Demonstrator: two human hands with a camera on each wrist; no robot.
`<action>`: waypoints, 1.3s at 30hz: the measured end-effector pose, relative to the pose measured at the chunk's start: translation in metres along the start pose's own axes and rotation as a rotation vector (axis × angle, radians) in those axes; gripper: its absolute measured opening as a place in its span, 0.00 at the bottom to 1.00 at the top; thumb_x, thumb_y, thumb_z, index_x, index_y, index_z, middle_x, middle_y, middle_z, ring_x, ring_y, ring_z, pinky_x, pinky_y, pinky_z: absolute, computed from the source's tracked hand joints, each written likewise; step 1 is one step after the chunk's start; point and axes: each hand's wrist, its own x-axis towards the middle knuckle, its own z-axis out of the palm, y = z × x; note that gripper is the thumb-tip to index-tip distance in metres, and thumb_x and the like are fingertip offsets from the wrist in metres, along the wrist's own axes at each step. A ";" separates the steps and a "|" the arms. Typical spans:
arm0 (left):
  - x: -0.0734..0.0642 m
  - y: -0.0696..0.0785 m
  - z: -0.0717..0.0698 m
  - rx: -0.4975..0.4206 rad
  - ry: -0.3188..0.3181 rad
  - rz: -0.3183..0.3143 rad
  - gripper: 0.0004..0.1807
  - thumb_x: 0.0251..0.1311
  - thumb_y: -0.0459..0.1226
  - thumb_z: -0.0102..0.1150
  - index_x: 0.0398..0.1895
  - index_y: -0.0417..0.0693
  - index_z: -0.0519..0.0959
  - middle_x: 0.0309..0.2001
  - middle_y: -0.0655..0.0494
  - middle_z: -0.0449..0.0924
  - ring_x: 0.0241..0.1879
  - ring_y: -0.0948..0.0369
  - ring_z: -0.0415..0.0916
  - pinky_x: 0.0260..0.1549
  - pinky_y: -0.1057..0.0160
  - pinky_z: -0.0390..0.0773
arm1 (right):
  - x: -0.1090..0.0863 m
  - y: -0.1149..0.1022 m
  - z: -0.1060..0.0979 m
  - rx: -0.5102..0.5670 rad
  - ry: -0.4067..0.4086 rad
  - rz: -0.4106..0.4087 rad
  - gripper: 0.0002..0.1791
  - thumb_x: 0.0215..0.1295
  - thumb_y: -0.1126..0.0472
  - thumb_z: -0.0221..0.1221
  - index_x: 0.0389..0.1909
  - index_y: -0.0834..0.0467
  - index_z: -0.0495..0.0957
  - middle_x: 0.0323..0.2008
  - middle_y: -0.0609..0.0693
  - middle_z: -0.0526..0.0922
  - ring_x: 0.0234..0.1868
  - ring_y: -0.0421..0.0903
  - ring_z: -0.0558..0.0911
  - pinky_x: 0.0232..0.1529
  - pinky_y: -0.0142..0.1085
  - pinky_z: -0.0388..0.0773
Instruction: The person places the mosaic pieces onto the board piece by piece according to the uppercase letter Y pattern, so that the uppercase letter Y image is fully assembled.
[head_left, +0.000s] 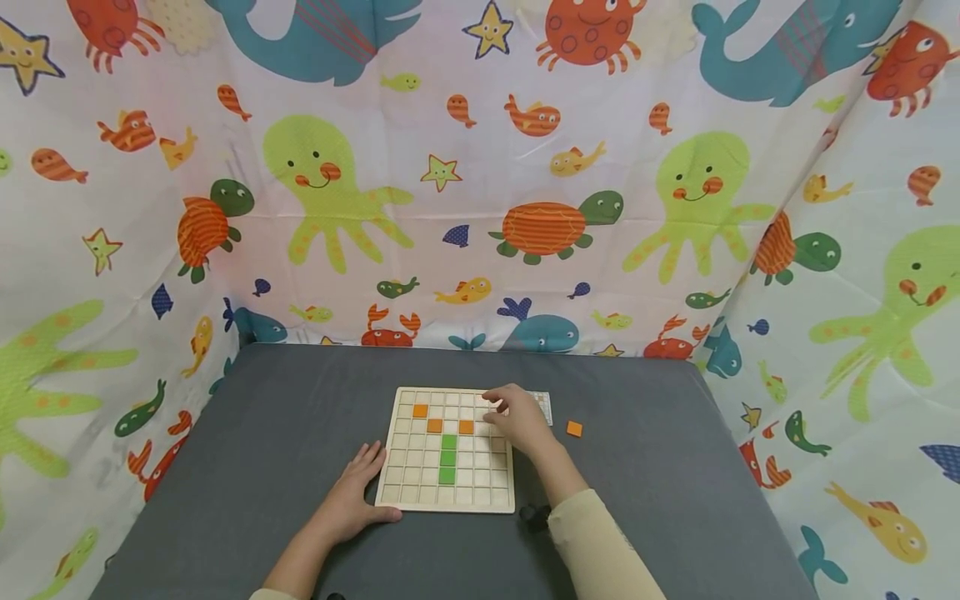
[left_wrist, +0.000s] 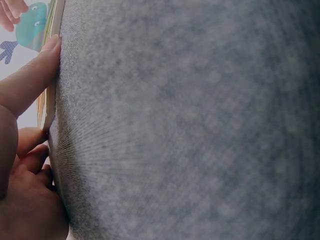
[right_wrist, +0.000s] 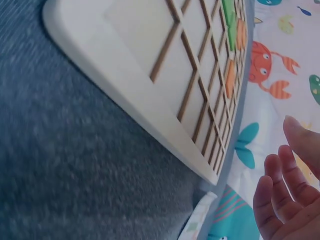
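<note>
A pale wooden grid board lies flat on the table. Green tiles form a short column in its middle, with orange tiles set above them on both sides. My left hand rests at the board's near left corner, thumb along the near edge, fingers against the left side. Over the far right part of the board hovers my right hand, which hides some squares. In the right wrist view its thumb and fingers are apart and nothing shows between them.
One loose orange tile lies to the right of the board. A white printed card sits at the far right corner, partly behind the right hand. Grey cloth covers the table, and a sea-animal curtain stands around it.
</note>
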 end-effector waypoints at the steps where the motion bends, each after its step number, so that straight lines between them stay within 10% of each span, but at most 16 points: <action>1: 0.000 0.000 0.000 -0.001 -0.001 0.000 0.65 0.39 0.56 0.81 0.79 0.45 0.57 0.81 0.46 0.48 0.81 0.44 0.38 0.72 0.34 0.53 | -0.001 0.001 -0.002 0.001 0.010 -0.007 0.19 0.65 0.61 0.68 0.56 0.56 0.84 0.51 0.51 0.82 0.46 0.49 0.82 0.42 0.43 0.81; 39: -0.001 0.003 -0.001 -0.004 -0.009 -0.003 0.64 0.40 0.56 0.81 0.79 0.45 0.57 0.81 0.47 0.48 0.81 0.44 0.38 0.71 0.34 0.53 | -0.035 0.063 -0.061 -0.021 0.167 0.117 0.20 0.60 0.61 0.72 0.55 0.57 0.84 0.49 0.55 0.84 0.45 0.50 0.83 0.45 0.47 0.81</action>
